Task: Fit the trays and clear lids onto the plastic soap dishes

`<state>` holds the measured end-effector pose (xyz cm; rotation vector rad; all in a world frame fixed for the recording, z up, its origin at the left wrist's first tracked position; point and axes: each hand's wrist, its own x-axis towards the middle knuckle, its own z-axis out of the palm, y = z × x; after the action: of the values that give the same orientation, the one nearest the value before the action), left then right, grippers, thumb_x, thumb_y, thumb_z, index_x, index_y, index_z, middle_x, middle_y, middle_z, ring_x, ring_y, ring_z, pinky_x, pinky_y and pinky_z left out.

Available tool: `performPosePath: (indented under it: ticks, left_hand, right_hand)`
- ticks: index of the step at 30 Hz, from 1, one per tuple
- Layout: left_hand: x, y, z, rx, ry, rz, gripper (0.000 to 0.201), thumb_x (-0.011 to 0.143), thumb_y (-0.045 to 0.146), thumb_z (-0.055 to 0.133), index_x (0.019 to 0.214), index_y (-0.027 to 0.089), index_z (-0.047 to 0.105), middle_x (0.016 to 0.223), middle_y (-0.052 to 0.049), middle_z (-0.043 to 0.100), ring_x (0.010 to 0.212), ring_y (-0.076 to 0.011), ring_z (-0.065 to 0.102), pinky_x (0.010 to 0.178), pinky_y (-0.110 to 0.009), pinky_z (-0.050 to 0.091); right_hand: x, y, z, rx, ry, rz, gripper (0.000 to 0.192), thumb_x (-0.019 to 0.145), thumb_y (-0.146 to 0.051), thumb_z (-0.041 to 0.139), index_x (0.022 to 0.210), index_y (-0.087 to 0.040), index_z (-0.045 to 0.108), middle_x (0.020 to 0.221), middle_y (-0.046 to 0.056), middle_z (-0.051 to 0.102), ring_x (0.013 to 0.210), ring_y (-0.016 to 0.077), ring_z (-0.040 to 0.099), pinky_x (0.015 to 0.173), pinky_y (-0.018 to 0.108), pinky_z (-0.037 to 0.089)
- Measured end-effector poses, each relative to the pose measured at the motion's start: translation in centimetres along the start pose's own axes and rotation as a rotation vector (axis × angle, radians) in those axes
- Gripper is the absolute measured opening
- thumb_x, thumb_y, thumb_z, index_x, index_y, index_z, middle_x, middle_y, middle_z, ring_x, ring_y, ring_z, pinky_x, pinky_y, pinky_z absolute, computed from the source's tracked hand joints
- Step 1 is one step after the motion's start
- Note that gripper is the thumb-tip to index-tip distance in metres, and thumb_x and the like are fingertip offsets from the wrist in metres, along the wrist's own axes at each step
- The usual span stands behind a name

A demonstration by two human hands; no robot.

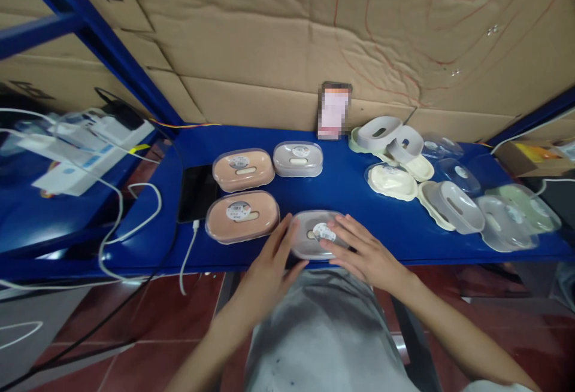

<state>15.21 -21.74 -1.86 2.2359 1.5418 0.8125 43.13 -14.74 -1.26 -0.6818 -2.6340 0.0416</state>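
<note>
A grey oval soap box [309, 233] with a clear lid and a round sticker sits at the front edge of the blue table [350, 191]. My left hand [269, 263] presses against its left side, fingers together. Over the lid from the right lies my right hand [359, 251], fingers spread on top. Left of the box stand two closed peach soap boxes [242, 215] [243, 169]. Behind it is another closed grey soap box [298, 158].
Several loose bases, trays and clear lids [453, 197] lie spread on the table's right half. A dark phone [197, 191] with a white cable lies at the left. A small blurred card [335, 111] leans on the cardboard wall [287, 39]. Power strips and cables [85, 140] sit far left.
</note>
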Motion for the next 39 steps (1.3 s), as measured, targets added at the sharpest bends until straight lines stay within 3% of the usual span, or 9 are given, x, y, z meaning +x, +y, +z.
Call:
performPosePath:
  ticks: [3,5,8,13,19,25,30,33,39]
  left_hand:
    - [-1.1,1.1,-1.7,0.249,0.080,0.061,0.073,0.108,0.035,0.059,0.171,0.037,0.025,0.169,-0.013,0.046,0.151,-0.0385,0.053,0.118,-0.058,0.052]
    - [-1.2,0.8,-2.8,0.384,0.181,-0.013,0.077,0.104,0.038,0.065,0.171,0.037,0.028,0.171,-0.015,0.043,0.152,-0.0446,0.049,0.121,-0.067,0.044]
    - [0.0,-1.4,-3.6,0.484,0.247,-0.127,0.075,0.104,0.042,0.064,0.171,0.032,0.031,0.175,-0.019,0.035,0.158,-0.0507,0.037,0.124,-0.077,0.031]
    - [3.8,-6.4,-3.9,0.486,0.209,-0.098,0.055,0.108,0.041,0.052,0.160,0.020,0.052,0.171,-0.023,0.041,0.161,-0.0463,0.034,0.129,-0.074,0.021]
    - [7.7,-9.5,-5.0,0.521,0.182,-0.081,0.060,0.110,0.045,0.045,0.163,0.018,0.047,0.172,-0.023,0.039,0.162,-0.0447,0.032,0.130,-0.074,0.017]
    - [6.7,-5.9,-3.3,0.493,0.240,0.034,0.065,0.107,0.037,0.058,0.168,0.026,0.040,0.178,-0.018,0.030,0.165,-0.0435,0.025,0.131,-0.071,0.020]
    - [4.9,-1.5,0.2,0.388,0.052,0.308,0.060,0.108,0.031,0.058,0.166,0.033,0.043,0.166,-0.014,0.052,0.150,-0.0337,0.055,0.130,-0.057,0.035]
    - [5.2,-0.6,1.3,0.363,-0.010,0.339,0.059,0.108,0.034,0.059,0.164,0.032,0.045,0.162,-0.015,0.056,0.147,-0.0342,0.058,0.126,-0.056,0.042]
    - [6.3,-0.6,1.3,0.339,-0.046,0.304,0.064,0.108,0.042,0.059,0.167,0.028,0.040,0.167,-0.015,0.049,0.148,-0.0365,0.055,0.123,-0.056,0.046]
  right_hand:
    - [1.4,1.2,-0.3,-0.054,-0.025,0.047,0.065,0.106,-0.028,0.065,0.167,-0.032,0.042,0.166,0.009,0.052,0.163,0.0308,0.034,0.131,0.063,0.035]
    - [2.9,2.2,-0.5,-0.109,-0.064,0.073,0.063,0.107,-0.029,0.063,0.166,-0.032,0.044,0.167,0.009,0.051,0.164,0.0334,0.033,0.131,0.066,0.031]
    - [5.5,3.9,-0.3,-0.156,-0.130,0.062,0.060,0.109,-0.027,0.058,0.167,-0.029,0.043,0.172,0.011,0.044,0.164,0.0341,0.032,0.131,0.065,0.031]
    - [9.9,6.9,1.1,-0.193,-0.167,0.028,0.059,0.110,-0.023,0.051,0.168,-0.023,0.040,0.174,0.013,0.040,0.163,0.0339,0.033,0.131,0.061,0.032]
    - [11.3,8.7,0.3,-0.209,-0.127,0.104,0.066,0.109,-0.028,0.054,0.171,-0.020,0.034,0.177,0.017,0.032,0.165,0.0347,0.030,0.133,0.061,0.027]
    - [1.5,8.7,-3.4,-0.358,0.048,0.466,0.065,0.111,-0.042,0.050,0.170,-0.018,0.035,0.164,0.021,0.051,0.152,0.0391,0.049,0.122,0.062,0.042]
    - [-4.9,7.7,-2.8,-0.434,0.100,0.660,0.064,0.110,-0.047,0.051,0.167,-0.019,0.040,0.161,0.023,0.054,0.137,0.0426,0.061,0.108,0.064,0.051]
    - [-4.0,5.8,-1.9,-0.367,0.038,0.586,0.054,0.111,-0.044,0.050,0.160,-0.021,0.050,0.164,0.020,0.052,0.134,0.0398,0.063,0.104,0.059,0.053]
    - [0.0,3.0,-1.8,-0.086,-0.047,0.192,0.045,0.113,-0.035,0.049,0.157,-0.024,0.054,0.162,0.012,0.057,0.145,0.0270,0.057,0.119,0.050,0.044]
